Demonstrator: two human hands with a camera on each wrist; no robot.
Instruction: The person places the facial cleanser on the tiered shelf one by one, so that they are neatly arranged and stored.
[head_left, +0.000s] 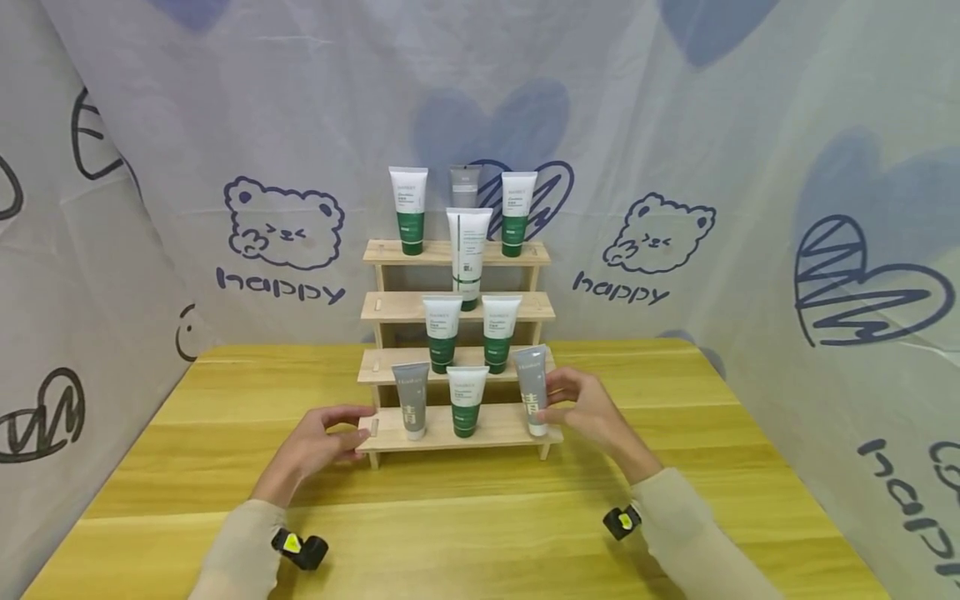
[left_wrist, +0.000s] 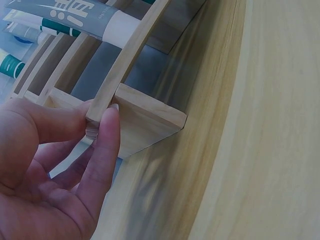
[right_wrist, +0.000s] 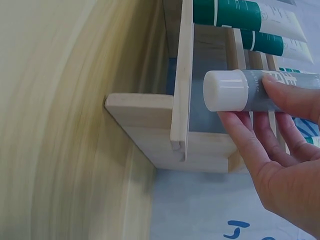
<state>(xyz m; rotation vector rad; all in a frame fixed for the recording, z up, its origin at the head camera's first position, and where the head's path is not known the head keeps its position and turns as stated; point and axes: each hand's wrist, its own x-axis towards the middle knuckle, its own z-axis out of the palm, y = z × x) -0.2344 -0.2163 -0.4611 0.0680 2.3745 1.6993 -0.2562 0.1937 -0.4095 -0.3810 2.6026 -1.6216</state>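
A grey squeeze tube with a white cap is held cap-down between the thumb and fingers of my right hand. In the right wrist view, a small gap separates its cap from the bottom step. My left hand pinches the left end of the bottom step of a stepped wooden display rack, with thumb above and finger below, as the left wrist view shows. On that step stand another grey tube at the left and a white-and-green tube in the middle.
Two white-and-green tubes stand on the second step, a taller white tube on the third. The top step holds white-and-green tubes and a partly hidden grey tube. The wooden table meets a printed cloth behind.
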